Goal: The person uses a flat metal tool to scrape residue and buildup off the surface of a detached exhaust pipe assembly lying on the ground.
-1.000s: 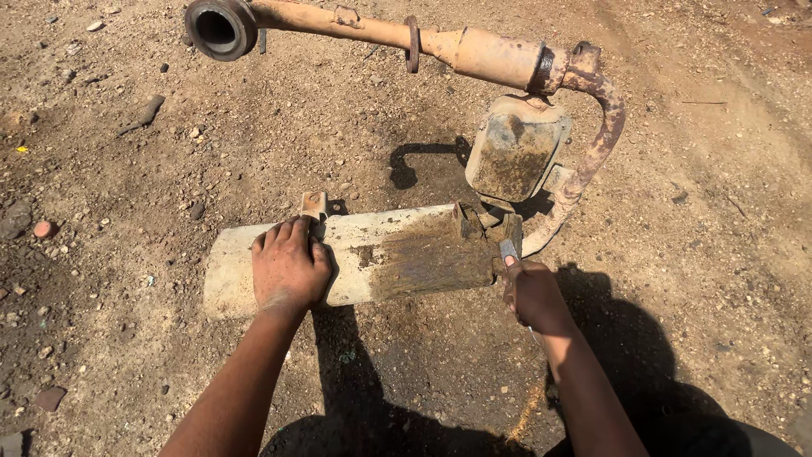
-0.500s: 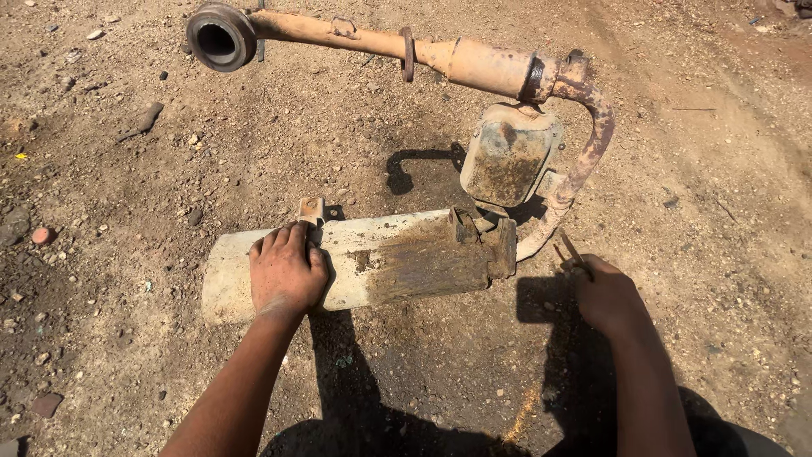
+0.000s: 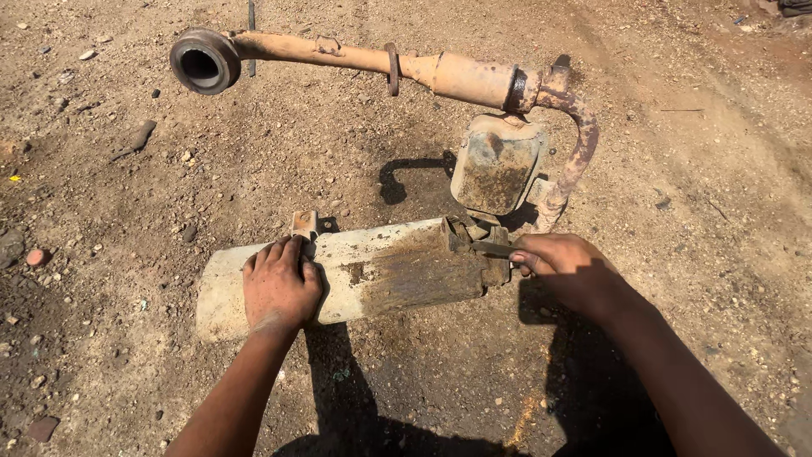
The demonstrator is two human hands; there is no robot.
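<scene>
Pinched in the right hand (image 3: 568,264) is a thin dark tool (image 3: 493,249), fingers closed around its near end, its tip set against the right-hand end of the pale metal cylinder (image 3: 355,275). What kind of tool it is cannot be made out. The left hand (image 3: 279,288) lies flat and open on top of the cylinder, palm down, fingers spread over its upper edge, gripping nothing. Both forearms reach in from the bottom of the view, and their shadows fall on the ground below the cylinder.

That cylinder lies on its side on the bare dirt ground (image 3: 110,355), dusty white at the left, caked brown toward the right end, with a small rusty bracket (image 3: 304,224) sticking up just beyond the left hand's fingertips.

Just beyond its right end stands a squarish rusty box (image 3: 496,165), joined by a curved rusty pipe (image 3: 579,152) to a long orange-brown pipe (image 3: 355,57) running leftward, ending in a dark round mouth (image 3: 201,63). Small stones (image 3: 35,256) lie scattered over the dirt.
</scene>
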